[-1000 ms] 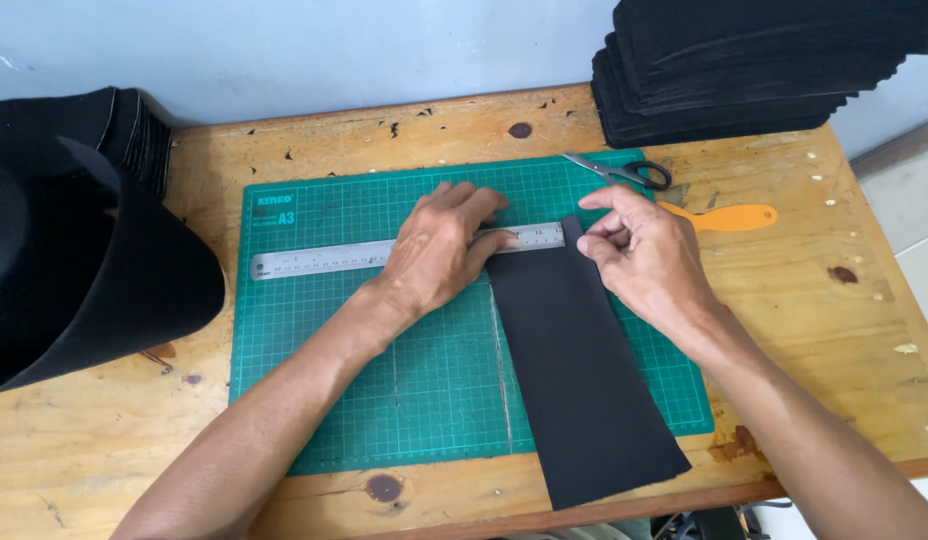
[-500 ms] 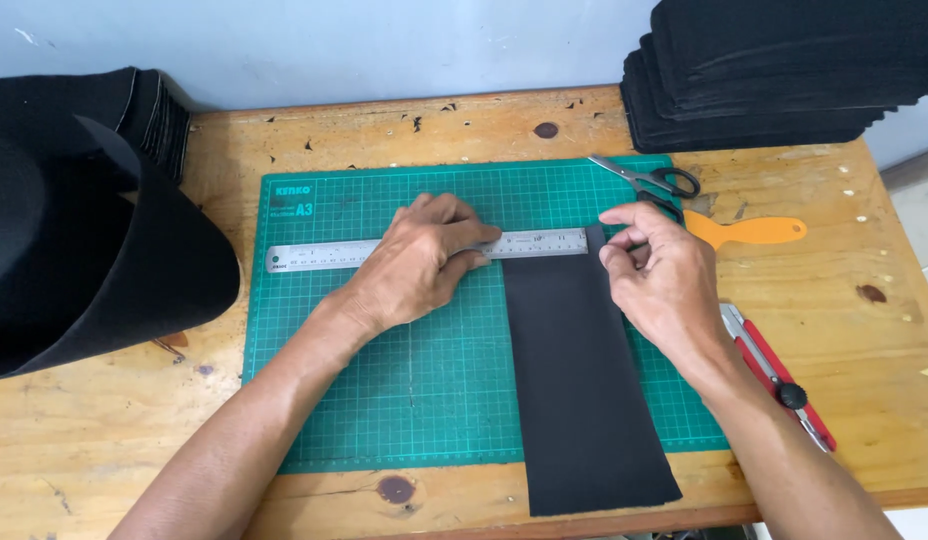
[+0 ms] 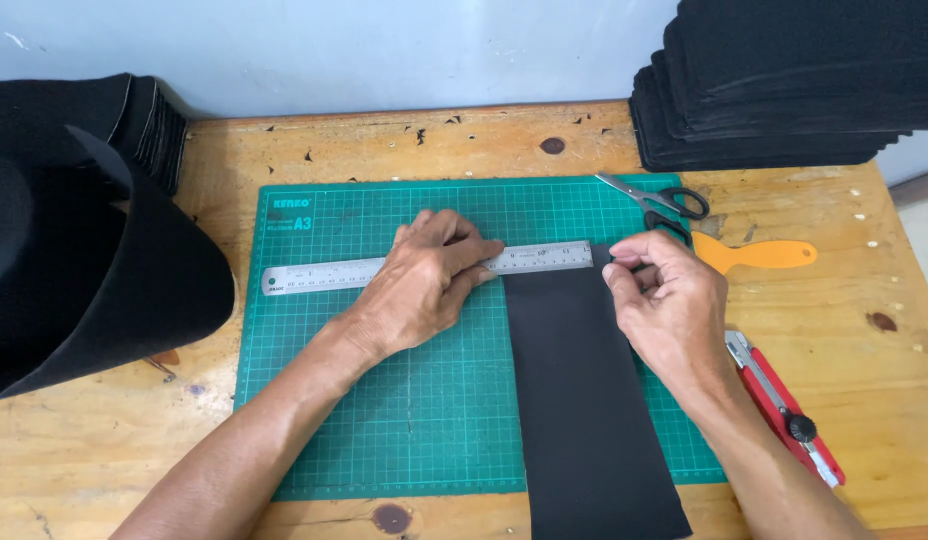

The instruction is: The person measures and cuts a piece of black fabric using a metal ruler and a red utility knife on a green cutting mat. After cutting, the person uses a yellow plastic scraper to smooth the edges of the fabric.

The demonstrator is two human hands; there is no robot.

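Note:
A long black fabric strip [image 3: 584, 400] lies lengthwise on the green cutting mat [image 3: 384, 420], reaching past the table's front edge. A steel ruler [image 3: 324, 273] lies across the mat, its right end at the strip's far end. My left hand [image 3: 424, 280] presses flat on the ruler. The fingers of my right hand [image 3: 664, 300] pinch the strip's far right corner, beside the ruler's right end.
Scissors [image 3: 656, 200] and an orange-handled scraper [image 3: 759, 254] lie just beyond my right hand. A red utility knife [image 3: 784, 405] lies on the wooden table [image 3: 884, 400] at right. Stacked black pieces [image 3: 784, 90] sit at back right. A big black fabric roll [image 3: 74, 250] fills the left.
The view has shifted, so the mat sits further right in frame and the red knife shows. Both hands stay on the ruler and the strip's far end; my right fingers now pinch the corner.

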